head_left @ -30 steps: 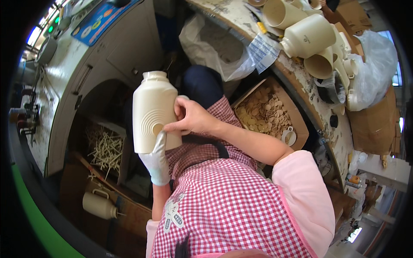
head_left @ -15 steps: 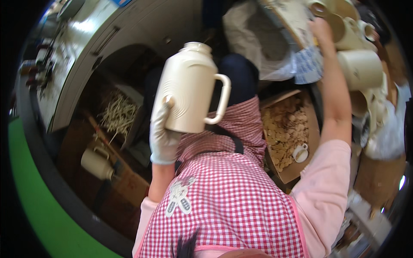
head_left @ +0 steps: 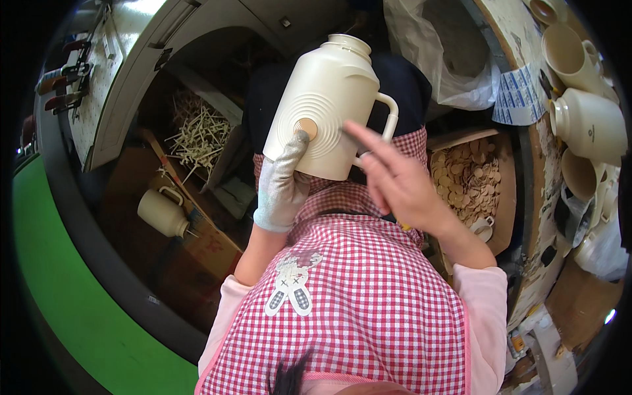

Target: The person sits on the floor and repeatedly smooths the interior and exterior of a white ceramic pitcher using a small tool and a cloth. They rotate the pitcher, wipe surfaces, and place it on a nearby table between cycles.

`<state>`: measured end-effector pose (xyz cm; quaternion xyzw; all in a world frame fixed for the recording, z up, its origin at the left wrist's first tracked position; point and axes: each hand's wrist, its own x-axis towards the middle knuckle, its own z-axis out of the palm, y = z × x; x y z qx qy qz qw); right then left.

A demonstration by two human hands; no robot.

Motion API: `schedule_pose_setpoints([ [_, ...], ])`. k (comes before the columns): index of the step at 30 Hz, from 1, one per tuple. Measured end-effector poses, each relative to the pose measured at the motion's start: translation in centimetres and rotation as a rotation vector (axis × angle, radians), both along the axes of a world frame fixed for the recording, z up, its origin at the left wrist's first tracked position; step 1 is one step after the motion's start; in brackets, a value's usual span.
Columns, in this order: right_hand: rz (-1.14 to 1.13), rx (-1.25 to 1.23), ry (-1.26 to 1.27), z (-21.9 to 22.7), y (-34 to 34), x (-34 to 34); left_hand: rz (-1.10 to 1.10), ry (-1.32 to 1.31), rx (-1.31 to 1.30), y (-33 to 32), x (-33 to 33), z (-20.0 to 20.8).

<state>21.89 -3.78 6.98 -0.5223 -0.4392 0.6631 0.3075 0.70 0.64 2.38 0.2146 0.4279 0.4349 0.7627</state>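
Note:
A cream plastic jug body (head_left: 329, 85) with a side handle and a round open neck stands tilted above my lap. My left hand (head_left: 284, 174), in a pale glove, holds it from the lower left. The left thumb lies against a tan round disc (head_left: 306, 128) at the middle of the moulded rings. My bare right hand (head_left: 398, 181) is in front of the jug's handle side, forefinger pointing toward the rings, other fingers curled. A yellow end (head_left: 405, 226) of some tool shows under the right palm, and a dark streak runs along the forefinger; the rest is hidden.
A box of tan discs (head_left: 464, 174) with a white ring-shaped piece sits at my right. Several cream jug bodies (head_left: 589, 125) crowd the right-hand bench beside a blue-and-white sheet (head_left: 522, 97). At left are pale plastic scraps (head_left: 197, 138) and another cream jug (head_left: 161, 212).
My right hand has come back from the jugs on the right bench to the held jug. The jug has shifted right and up in view, still in my left hand.

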Motion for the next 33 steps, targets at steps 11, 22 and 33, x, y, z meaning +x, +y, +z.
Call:
schedule_pose_setpoints([
  [11,-0.093,0.194,-0.199,-1.6,-2.0,-3.8,-0.022,-0.029,0.03,-1.3,-0.5,-0.3],
  [22,-0.092,0.008,0.061,-0.5,-0.1,-2.1,0.054,-0.003,0.156,-1.6,-0.6,0.1],
  [33,-0.456,0.259,0.125,-3.8,6.2,4.7,0.014,0.079,0.177,-1.5,-4.0,3.2],
])
